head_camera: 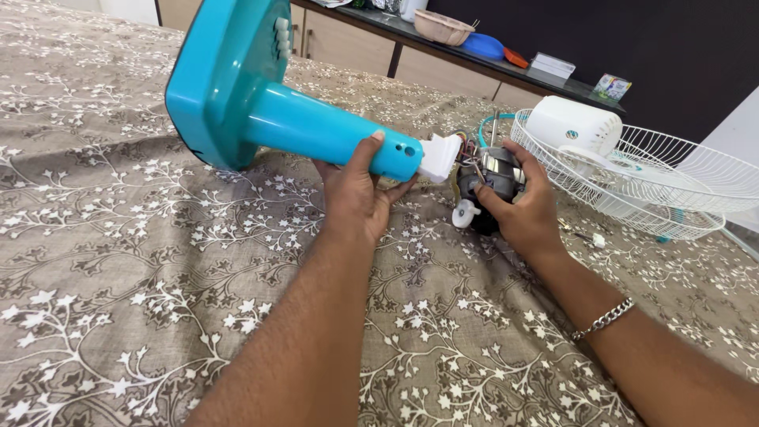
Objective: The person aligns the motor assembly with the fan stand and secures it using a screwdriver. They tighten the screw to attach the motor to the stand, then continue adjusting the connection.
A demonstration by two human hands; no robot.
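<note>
Bed or table covered in a brown cloth [158, 300] with a white branch-and-flower print; dark counter [474, 59] along the far wall with a bowl [443, 28] and small boxes on it. Left hand [356, 194] wraps from below around the turquoise fan stand [316, 130], thumb up over the column near its upper end; the stand lies tilted, square base [221, 71] lifted to the upper left, white joint piece [439, 156] at the other end. Right hand [518, 205] closed on the bare fan motor [490, 178] (dark body, metal core, wires running up to the joint piece), resting just above the cloth. White wire fan guard [672, 190] lies on the cloth to the right, a white motor cover [573, 126] sitting in it. Metal chain bracelet [602, 319] on the right wrist.
</note>
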